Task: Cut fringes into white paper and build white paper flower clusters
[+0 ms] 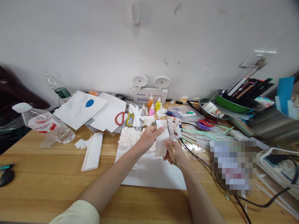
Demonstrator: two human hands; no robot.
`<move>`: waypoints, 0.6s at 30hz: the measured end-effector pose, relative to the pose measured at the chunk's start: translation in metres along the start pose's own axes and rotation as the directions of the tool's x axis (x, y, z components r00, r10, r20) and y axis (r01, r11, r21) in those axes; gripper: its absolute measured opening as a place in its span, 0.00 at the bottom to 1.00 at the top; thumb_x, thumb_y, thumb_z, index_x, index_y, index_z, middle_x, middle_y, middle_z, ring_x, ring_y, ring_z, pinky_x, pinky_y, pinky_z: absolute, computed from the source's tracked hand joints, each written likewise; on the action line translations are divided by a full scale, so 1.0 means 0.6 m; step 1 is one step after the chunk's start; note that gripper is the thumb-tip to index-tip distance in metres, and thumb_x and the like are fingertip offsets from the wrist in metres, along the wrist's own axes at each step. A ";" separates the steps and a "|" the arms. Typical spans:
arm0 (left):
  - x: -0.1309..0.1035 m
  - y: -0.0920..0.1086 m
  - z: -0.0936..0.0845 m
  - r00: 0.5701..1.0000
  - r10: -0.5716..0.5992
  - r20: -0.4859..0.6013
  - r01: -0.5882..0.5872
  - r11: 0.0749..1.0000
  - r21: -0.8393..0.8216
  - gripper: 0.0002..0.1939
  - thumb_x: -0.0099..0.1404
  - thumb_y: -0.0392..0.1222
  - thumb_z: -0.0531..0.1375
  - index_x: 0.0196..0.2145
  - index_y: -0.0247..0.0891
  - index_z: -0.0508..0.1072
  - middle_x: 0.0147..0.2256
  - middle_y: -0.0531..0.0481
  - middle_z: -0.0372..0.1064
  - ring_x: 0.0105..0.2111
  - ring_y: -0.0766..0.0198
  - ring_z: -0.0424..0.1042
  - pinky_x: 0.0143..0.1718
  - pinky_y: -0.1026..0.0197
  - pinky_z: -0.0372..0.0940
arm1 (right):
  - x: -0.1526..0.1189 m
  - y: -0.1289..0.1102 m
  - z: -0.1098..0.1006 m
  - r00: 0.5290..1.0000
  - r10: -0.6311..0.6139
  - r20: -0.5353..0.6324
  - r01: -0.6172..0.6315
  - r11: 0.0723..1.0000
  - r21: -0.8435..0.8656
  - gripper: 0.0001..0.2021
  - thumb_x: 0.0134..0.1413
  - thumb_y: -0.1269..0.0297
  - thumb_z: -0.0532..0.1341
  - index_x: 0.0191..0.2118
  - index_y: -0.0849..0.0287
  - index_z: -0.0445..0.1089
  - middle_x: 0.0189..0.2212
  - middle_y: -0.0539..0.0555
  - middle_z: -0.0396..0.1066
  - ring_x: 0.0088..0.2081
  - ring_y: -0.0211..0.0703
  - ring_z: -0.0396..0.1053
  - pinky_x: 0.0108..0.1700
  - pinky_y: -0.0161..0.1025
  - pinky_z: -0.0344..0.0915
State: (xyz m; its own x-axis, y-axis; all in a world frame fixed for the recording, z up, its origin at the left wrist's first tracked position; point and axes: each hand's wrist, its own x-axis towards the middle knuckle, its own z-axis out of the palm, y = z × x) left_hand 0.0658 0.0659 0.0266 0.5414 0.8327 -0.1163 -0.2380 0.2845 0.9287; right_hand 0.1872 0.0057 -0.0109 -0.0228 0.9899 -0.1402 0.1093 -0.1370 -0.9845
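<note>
A person's two bare hands meet above a cluttered wooden table [42,171], midway through cutting. The left hand [151,137] pinches a piece of white paper [161,147], its thumb flat on the front. The right hand [176,152] is closed around the gold handle of a pair of scissors [173,155], just below the paper's right edge. The blades are hard to make out here, so I cannot tell how far they stand open; a greyish strip [171,129] beside the paper may be a part being cut away.

Below lies a white sheet [156,174]. A good share seems done: white bits [129,137] are heaped thickly over its far left part, while its near part shows mostly plain white. What is left appears to be the rest of the held paper, and perhaps the folded paper [93,152] lying to the left, with a few loose scraps [81,143] just beside it.

Behind the hands stand three small bottles, orange [150,102], yellow [158,105] and pink [151,110]. A white glue gun [178,129] (not in either hand) rests just beyond the right hand.
</note>
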 end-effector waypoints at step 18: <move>-0.003 0.010 0.018 0.988 -0.067 -0.140 0.032 0.970 -0.240 0.17 0.52 0.47 0.62 0.37 0.33 0.72 0.25 0.49 0.72 0.25 0.65 0.70 0.27 0.65 0.62 | -0.001 0.012 -0.001 0.993 -0.076 0.088 0.077 0.997 -0.009 0.38 0.49 0.34 0.37 0.12 0.62 0.62 0.07 0.53 0.60 0.05 0.30 0.50 0.08 0.29 0.46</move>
State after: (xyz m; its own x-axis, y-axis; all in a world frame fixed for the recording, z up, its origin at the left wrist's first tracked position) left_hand 0.0721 0.0606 0.0360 0.4378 0.8701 -0.2265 -0.4068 0.4164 0.8131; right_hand 0.1886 0.0041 -0.0181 -0.1187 0.9902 -0.0741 0.1163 -0.0603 -0.9914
